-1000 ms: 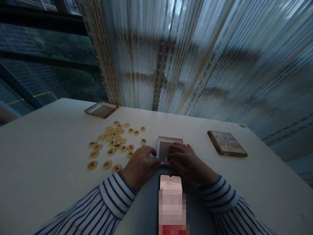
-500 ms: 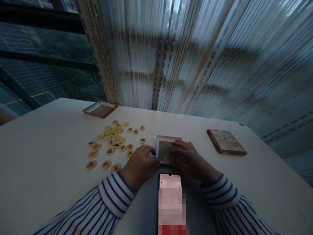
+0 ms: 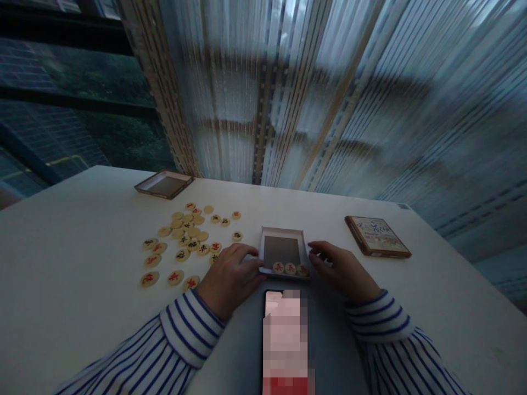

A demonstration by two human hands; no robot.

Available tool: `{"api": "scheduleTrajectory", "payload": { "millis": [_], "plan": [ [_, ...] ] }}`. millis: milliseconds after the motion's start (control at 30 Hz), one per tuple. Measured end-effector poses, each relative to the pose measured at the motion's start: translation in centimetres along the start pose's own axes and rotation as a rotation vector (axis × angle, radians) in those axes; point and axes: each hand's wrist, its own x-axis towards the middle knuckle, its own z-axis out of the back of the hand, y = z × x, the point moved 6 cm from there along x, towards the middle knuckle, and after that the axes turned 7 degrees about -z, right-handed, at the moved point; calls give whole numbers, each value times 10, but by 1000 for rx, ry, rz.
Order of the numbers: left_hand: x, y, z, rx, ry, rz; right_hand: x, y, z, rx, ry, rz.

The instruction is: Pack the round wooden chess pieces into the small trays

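A shallow box tray [image 3: 282, 249] lies in front of me, with three red-marked round pieces [image 3: 290, 269] in a row along its near edge. My left hand [image 3: 233, 277] grips the tray's left side near the front corner, thumb and fingers at the wall. Just off the tray's right side is my right hand [image 3: 341, 269], its fingers curved and apart with nothing visible in them. To the left, several round pieces [image 3: 182, 255] are scattered on the white table, some with red or black characters, others plain side up.
A phone [image 3: 285, 340] lies on the table [image 3: 94, 236] in front of the tray. At the back left is an open box part [image 3: 163, 184]. A closed box [image 3: 377, 237] with a printed lid sits at the right.
My right hand has moved right, out of the tray, uncovering the row of three pieces. My left hand stays at the tray's left side. The view has shifted slightly.
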Motion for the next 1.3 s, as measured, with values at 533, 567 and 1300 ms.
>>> {"api": "scheduleTrajectory", "payload": {
  "millis": [533, 567, 1300],
  "plan": [
    [-2, 3, -1, 46, -14, -3, -1, 8, -9, 86, 53, 34],
    [-2, 4, -1, 45, -15, -2, -1, 8, -9, 85, 50, 36],
    [-4, 4, 17, -66, -138, 79, -3, 11, 4, 113, -166, 68]
  ]
}}
